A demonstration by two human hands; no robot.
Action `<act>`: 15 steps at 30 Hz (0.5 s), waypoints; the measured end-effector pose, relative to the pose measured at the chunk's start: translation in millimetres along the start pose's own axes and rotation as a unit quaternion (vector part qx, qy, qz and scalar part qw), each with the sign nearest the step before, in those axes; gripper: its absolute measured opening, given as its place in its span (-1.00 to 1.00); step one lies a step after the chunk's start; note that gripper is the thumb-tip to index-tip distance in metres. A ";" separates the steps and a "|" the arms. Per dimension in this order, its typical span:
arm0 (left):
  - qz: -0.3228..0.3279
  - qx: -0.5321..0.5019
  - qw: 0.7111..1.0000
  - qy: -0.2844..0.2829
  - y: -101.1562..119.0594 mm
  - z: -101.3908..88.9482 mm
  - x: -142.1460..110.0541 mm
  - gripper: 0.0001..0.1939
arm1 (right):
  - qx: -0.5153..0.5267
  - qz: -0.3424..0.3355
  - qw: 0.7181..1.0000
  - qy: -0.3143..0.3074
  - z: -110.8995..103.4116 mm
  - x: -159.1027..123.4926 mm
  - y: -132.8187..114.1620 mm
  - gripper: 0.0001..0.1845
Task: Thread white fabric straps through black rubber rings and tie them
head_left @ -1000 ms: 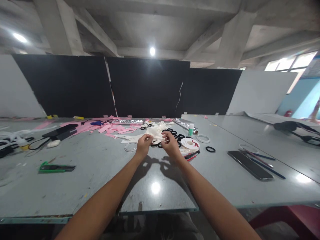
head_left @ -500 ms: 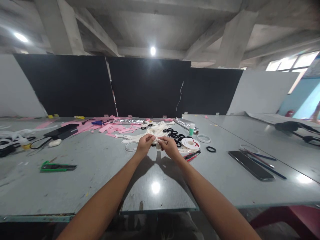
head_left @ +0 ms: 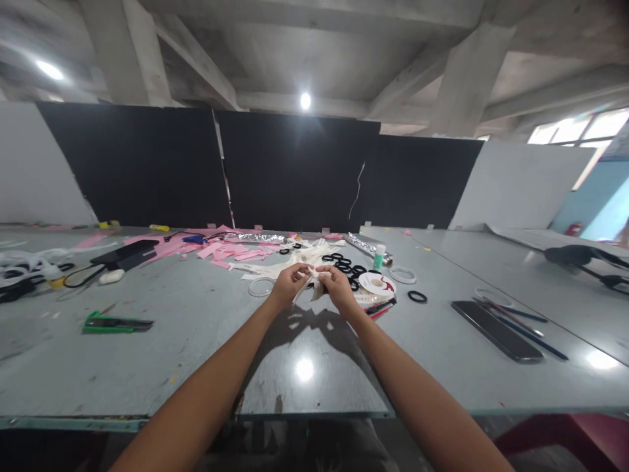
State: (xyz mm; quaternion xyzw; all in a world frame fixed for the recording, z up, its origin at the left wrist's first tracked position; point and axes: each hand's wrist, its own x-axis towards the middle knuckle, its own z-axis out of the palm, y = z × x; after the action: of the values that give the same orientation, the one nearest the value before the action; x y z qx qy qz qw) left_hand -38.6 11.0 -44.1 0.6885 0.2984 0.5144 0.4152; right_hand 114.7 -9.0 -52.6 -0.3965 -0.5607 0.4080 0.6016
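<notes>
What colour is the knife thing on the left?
Green utility knife, seen in the head view.

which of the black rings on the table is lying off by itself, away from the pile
The single black ring right of the white tape roll. The other black rings cluster just beyond the right hand; this one lies alone.

A cream-white ribbon strip (head_left: 308,288) sits between the left hand (head_left: 289,286) and right hand (head_left: 337,288); black rings (head_left: 344,265) lie at one o'clock of them; a white spool (head_left: 375,283) with a red mark at three o'clock; pink paper strips (head_left: 223,251) at eleven o'clock; a green utility knife (head_left: 116,322) at nine o'clock; a black phone (head_left: 496,329) at three o'clock on the grey table (head_left: 196,341).
</notes>
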 end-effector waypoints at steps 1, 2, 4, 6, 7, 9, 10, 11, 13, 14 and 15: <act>-0.001 -0.011 1.000 -0.002 0.6 -0.2 -0.2 -0.64 | -0.008 0.000 1.000 0.003 -0.3 -0.2 -0.7 -0.71; -0.001 -0.024 1.000 -0.007 0.9 -0.6 -0.3 -0.64 | -0.015 0.001 1.000 0.005 -0.5 -0.5 -1.5 -0.71; 0.003 -0.041 0.999 -0.019 1.0 -1.7 -0.1 -0.64 | -0.023 0.008 1.000 0.007 -0.6 -1.2 -3.0 -0.71; 0.002 -0.032 0.999 -0.022 0.2 -3.0 0.4 -0.63 | -0.020 0.017 1.000 0.001 -0.1 -2.1 -4.4 -0.68; -0.002 -0.025 1.000 -0.017 -0.4 -3.6 0.6 -0.63 | -0.013 0.018 1.000 -0.003 0.5 -2.6 -5.1 -0.64; -0.009 -0.029 1.000 0.007 -1.2 -4.3 1.3 -0.63 | 0.001 0.013 1.000 -0.018 1.9 -3.6 -6.3 -0.56; -0.013 -0.042 0.999 0.022 -1.2 -4.3 1.6 -0.63 | 0.005 0.008 0.999 -0.030 2.6 -4.1 -6.8 -0.51; -0.018 -0.059 0.997 0.037 -0.9 -3.9 1.8 -0.62 | 0.004 0.004 0.999 -0.043 3.4 -4.5 -7.3 -0.48; -0.034 -0.092 0.994 0.056 0.5 -2.3 2.0 -0.60 | -0.018 -0.013 0.998 -0.060 4.6 -5.4 -7.7 -0.43; -0.042 -0.105 0.992 0.062 1.3 -1.4 2.0 -0.59 | -0.039 -0.029 0.997 -0.061 5.0 -5.9 -7.6 -0.43; -0.049 -0.117 0.990 0.066 1.9 -0.4 1.9 -0.59 | -0.064 -0.049 0.995 -0.056 5.2 -6.4 -7.4 -0.44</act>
State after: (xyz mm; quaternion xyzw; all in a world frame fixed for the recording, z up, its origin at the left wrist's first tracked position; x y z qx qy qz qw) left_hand -38.4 11.8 -41.5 0.5844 0.2959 0.5693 0.4968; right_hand 109.6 -17.5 -47.7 -0.3828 -0.6370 0.3634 0.5619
